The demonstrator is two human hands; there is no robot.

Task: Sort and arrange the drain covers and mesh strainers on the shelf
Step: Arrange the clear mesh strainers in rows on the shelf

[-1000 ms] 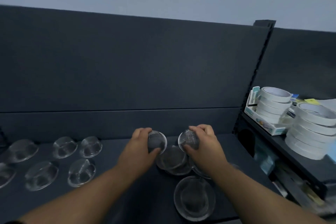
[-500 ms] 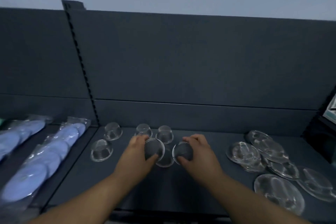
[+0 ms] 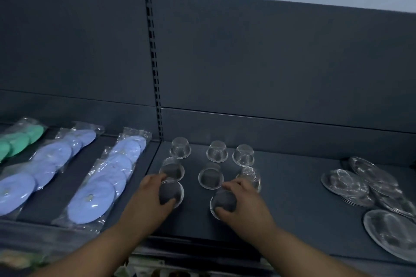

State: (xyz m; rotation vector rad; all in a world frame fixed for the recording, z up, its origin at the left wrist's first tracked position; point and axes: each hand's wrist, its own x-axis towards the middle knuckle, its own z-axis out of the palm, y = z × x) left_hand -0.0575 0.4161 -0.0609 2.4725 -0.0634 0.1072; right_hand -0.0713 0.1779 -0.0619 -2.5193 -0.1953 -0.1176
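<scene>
Here, low in the frame's centre, our left hand (image 3: 149, 195) curls its fingers round one mesh strainer (image 3: 173, 193) on the shelf (image 3: 292, 198); our right hand (image 3: 243, 201) grips a second strainer (image 3: 222, 202) nearby, just below six small strainers (image 3: 211, 175).

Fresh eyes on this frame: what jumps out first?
Both hands at centre front, each gripping a small mesh strainer: left hand on the left strainer, right hand on the right strainer. Behind them stand rows of small strainers. A pile of flat drain covers lies at the right, and bagged blue pads lie at the far left.
</scene>
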